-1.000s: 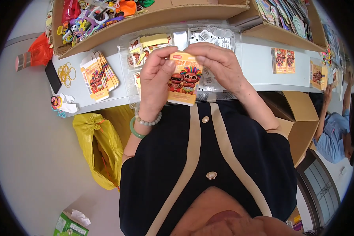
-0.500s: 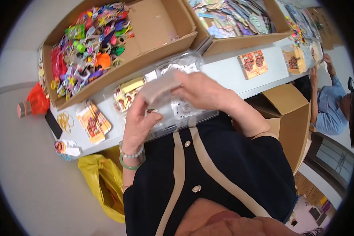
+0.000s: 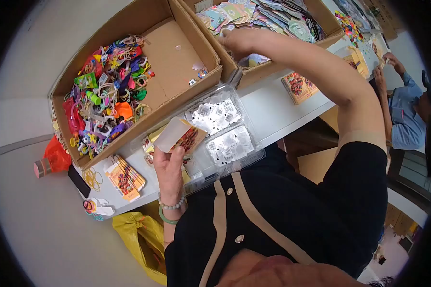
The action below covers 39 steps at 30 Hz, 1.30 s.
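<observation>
- Left hand [image 3: 169, 165]: clasping small printed packet [image 3: 179, 136], near, over clear tray [image 3: 225, 138].
- Right hand [image 3: 239, 40]: far right, reaching into cardboard box [image 3: 254, 64] of sticker sheets [image 3: 273, 16]; grip cannot be told.

the left hand [image 3: 169, 165] is up near the tummy, fingers curled shut and thumb on top. beads sit on its wrist. the right arm is stretched far out, and the right hand [image 3: 239, 40] points away, fingers bent.

A yellow bag [image 3: 139, 239] hangs below the table [image 3: 277, 103] (left side) — rubber bands [image 3: 93, 178] nearby.
</observation>
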Available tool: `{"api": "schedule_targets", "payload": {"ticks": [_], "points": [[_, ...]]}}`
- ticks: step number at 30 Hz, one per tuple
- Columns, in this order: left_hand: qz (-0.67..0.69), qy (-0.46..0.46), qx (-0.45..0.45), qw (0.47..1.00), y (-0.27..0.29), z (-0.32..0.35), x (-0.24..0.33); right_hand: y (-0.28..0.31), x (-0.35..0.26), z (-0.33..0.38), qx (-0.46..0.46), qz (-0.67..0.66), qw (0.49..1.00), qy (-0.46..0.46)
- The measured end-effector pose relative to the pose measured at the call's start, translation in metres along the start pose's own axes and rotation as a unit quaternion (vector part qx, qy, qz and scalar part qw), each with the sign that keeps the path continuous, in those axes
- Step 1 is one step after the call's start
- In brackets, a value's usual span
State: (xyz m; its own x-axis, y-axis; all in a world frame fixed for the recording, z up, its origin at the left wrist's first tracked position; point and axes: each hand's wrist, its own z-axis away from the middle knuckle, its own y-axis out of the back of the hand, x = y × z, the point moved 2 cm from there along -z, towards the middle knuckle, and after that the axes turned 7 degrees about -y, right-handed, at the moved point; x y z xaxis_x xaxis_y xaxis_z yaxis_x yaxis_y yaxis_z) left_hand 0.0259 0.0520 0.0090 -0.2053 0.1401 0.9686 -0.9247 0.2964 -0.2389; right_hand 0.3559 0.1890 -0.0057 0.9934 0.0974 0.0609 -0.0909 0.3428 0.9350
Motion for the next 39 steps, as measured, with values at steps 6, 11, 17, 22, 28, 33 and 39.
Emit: {"api": "schedule_targets", "payload": {"ticks": [6, 11, 17, 22, 28, 33, 39], "points": [[0.069, 0.002, 0.019, 0.997, 0.003, 0.003, -0.007, -0.020, 0.000, -0.029, -0.128, -0.189, 0.974, 0.006], [0.075, -0.016, 0.027, 0.997, 0.002, -0.005, -0.011, 0.000, -0.005, -0.010, -0.006, 0.039, 0.999, -0.017], [0.083, -0.001, -0.010, 0.996, -0.003, -0.007, -0.010, -0.008, 0.002, -0.019, -0.282, 0.050, 0.956, -0.063], [0.079, 0.005, 0.017, 0.997, 0.000, -0.008, -0.013, -0.009, 0.006, 0.001, -0.090, 0.096, 0.985, -0.110], [0.074, 0.006, 0.006, 0.997, -0.001, -0.008, -0.013, 0.002, 0.012, 0.007, -0.192, 0.068, 0.967, -0.152], [0.087, 0.013, 0.003, 0.996, -0.002, -0.010, -0.011, 0.003, 0.007, 0.004, -0.223, 0.081, 0.971, -0.019], [0.091, 0.015, 0.006, 0.996, 0.001, -0.009, -0.013, 0.027, -0.010, 0.037, -0.229, -0.040, 0.972, -0.034]]}}
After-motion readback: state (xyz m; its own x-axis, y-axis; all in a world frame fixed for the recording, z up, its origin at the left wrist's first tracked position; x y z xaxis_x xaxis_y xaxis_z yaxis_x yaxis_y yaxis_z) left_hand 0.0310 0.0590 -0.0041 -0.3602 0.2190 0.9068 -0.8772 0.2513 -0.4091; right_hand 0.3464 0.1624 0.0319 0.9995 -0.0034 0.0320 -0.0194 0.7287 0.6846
